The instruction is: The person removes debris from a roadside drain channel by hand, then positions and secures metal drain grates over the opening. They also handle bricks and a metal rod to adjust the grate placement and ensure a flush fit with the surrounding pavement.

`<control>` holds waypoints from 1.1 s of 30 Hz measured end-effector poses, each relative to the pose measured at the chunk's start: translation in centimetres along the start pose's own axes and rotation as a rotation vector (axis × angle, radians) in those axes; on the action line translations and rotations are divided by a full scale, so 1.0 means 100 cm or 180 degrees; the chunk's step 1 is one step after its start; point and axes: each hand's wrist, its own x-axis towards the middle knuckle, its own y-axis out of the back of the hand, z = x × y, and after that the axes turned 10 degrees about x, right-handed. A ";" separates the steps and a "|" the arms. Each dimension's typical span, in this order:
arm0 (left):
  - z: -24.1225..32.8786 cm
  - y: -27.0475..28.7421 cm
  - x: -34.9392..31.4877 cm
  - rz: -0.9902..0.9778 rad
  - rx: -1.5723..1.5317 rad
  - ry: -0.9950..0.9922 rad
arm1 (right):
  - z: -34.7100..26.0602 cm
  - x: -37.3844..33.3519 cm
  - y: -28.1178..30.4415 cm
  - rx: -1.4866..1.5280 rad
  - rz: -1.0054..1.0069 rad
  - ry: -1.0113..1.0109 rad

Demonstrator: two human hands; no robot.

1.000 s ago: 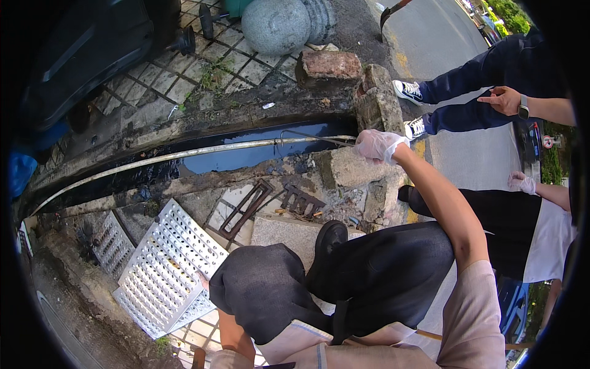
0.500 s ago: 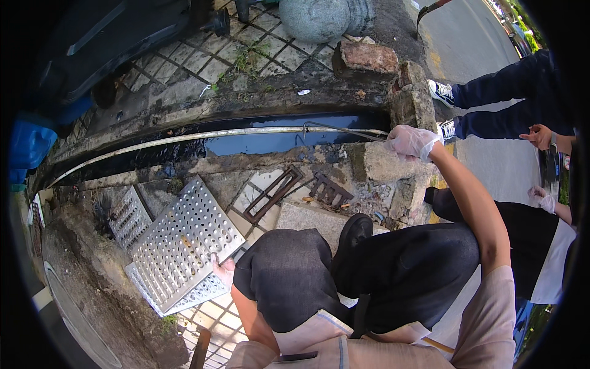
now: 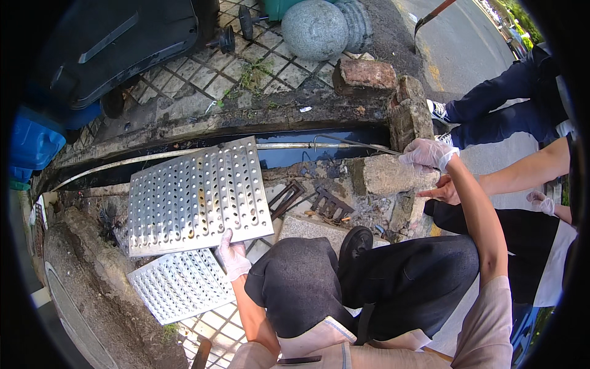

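My left hand (image 3: 233, 255), in a clear glove, grips the near edge of a perforated metal drain cover (image 3: 200, 197). The cover is tilted and hides part of the open drain channel (image 3: 286, 159). A second perforated cover (image 3: 182, 286) lies below it on the tiles. In my gloved right hand (image 3: 428, 154), closed, is the end of a thin metal hook rod (image 3: 362, 144). Its bent tip reaches left over the dark water, by a long pale pipe (image 3: 284, 146) running along the channel.
A co-worker's hand (image 3: 444, 190) points beside my right forearm. Bricks (image 3: 367, 74) and a concrete block (image 3: 396, 174) border the channel's right end. Rusty grates (image 3: 332, 204) lie near my knees. Dark wheeled bins (image 3: 123, 49) and a stone ball (image 3: 314, 29) stand beyond.
My left hand has raised and turned the drain cover, bringing it over the channel. My right hand shifted slightly right and nearer with the hook rod. A co-worker's pointing hand came in close.
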 end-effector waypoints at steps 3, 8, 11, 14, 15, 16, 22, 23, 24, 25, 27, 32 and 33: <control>-0.014 -0.043 0.025 -0.0394 0.0134 0.0111 | 0.022 -0.015 0.014 -0.0202 0.0166 -0.0023; -0.054 -0.091 0.049 -0.0391 0.0310 0.0347 | 0.042 -0.051 0.014 0.0124 0.0540 -0.0375; -0.075 -0.081 0.071 -0.0479 0.0185 0.0522 | 0.066 -0.062 0.009 0.0374 0.0718 -0.0150; -0.078 -0.090 0.064 -0.0575 0.0313 0.0587 | 0.078 -0.073 0.006 0.1191 0.0545 -0.0176; -0.083 -0.093 0.055 -0.0605 0.0374 0.0584 | 0.089 -0.076 0.005 0.1345 0.0486 -0.0194; -0.089 -0.095 0.047 -0.0636 0.0431 0.0584 | 0.097 -0.082 0.001 0.1440 0.0562 -0.0261; -0.028 -0.033 0.051 -0.0715 0.0529 0.0987 | 0.106 -0.110 -0.046 0.1987 0.0741 -0.0298; -0.016 -0.026 0.043 -0.0776 0.0609 0.1091 | 0.109 -0.117 -0.057 0.2229 0.0699 -0.0299; -0.005 -0.014 0.046 -0.0703 0.0615 0.1254 | 0.101 -0.127 -0.066 0.2596 0.0720 -0.0274; 0.002 0.002 0.042 -0.0603 0.0623 0.1147 | 0.113 -0.129 -0.076 0.2597 0.0607 -0.0359; -0.008 0.013 0.026 -0.0505 0.0538 0.1009 | 0.128 -0.150 -0.088 0.2532 0.0814 -0.0670; 0.023 0.141 0.032 0.0117 0.2092 -0.0229 | 0.131 -0.153 -0.112 0.2687 0.0873 -0.0676; 0.024 0.168 0.028 0.0137 0.2050 -0.0219 | 0.134 -0.155 -0.116 0.2756 0.0886 -0.0709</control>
